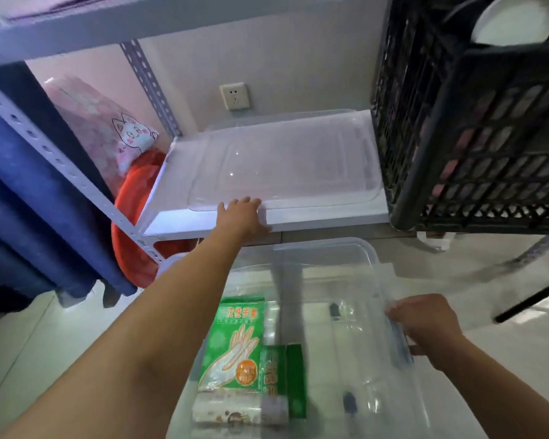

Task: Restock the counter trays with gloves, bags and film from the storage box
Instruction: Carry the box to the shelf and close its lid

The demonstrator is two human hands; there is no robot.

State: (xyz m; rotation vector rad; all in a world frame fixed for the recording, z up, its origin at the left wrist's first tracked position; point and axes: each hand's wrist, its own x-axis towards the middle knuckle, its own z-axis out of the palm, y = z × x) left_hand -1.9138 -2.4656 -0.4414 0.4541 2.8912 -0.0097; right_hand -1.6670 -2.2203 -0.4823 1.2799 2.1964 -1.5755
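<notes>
A clear plastic storage box (366, 258) stands on the floor below me. Inside it lie a green pack of disposable gloves (235, 340), a green box (287, 378) beside it and a white roll (235, 411) at the near end. The box's clear lid (286, 166) lies flat on the low white shelf (178, 223). My left hand (241, 217) reaches forward with fingers spread, resting on the lid's near edge. My right hand (425, 324) grips the box's right rim at its clip.
A black lattice crate (476, 128) holding white plates stands on the right. Grey perforated shelf posts (45, 147) run along the left, with blue fabric (23, 217), an orange basin (130, 223) and a pink cat-print bag (108, 125) behind. A wall socket (235, 96) sits above the shelf.
</notes>
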